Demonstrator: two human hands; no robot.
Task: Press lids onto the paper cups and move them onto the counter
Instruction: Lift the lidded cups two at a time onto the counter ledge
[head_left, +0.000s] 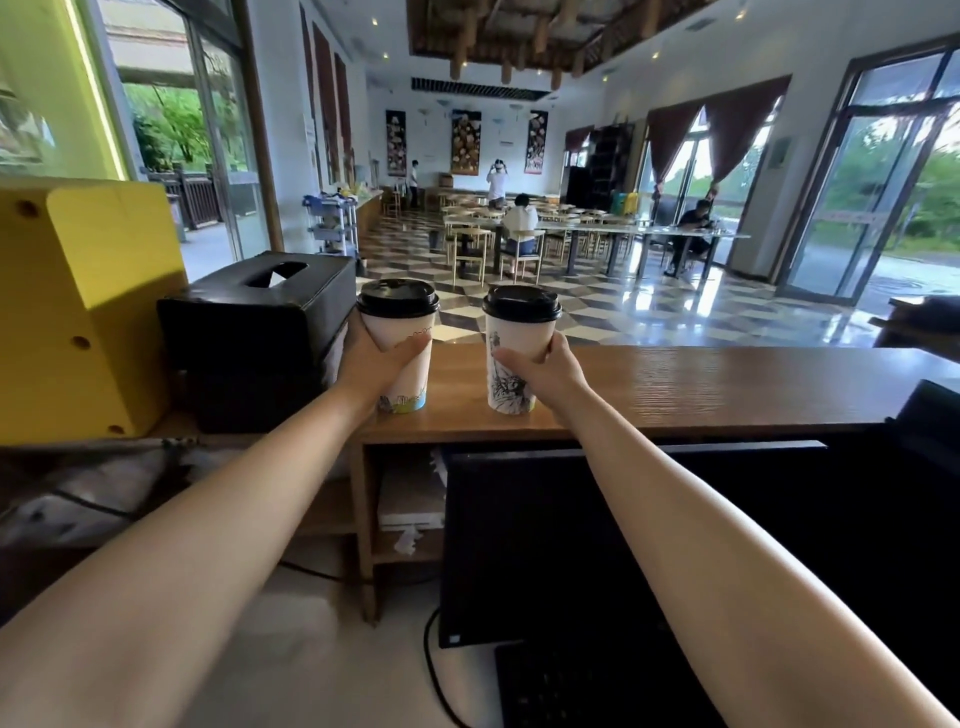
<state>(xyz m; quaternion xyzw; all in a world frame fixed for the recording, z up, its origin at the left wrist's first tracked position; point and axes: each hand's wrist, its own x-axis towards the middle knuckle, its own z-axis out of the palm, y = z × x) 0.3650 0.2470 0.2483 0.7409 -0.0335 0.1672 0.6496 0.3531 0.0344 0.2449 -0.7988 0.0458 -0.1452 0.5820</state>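
Two tall white paper cups stand upright on the wooden counter (701, 384), each with a black lid on top. My left hand (376, 364) grips the left cup (410, 379), which has a coloured print near its base and a black lid (397, 297). My right hand (548, 366) grips the right cup (506, 382), printed with a dark line drawing, under its black lid (521, 303). Both cup bottoms touch the counter near its left end, about a hand's width apart.
A black tissue box (260, 306) sits just left of the left cup, beside a yellow box (78, 306). A dark monitor (597, 540) and a keyboard (597, 686) stand below the counter edge. A dining hall with tables and seated people lies beyond.
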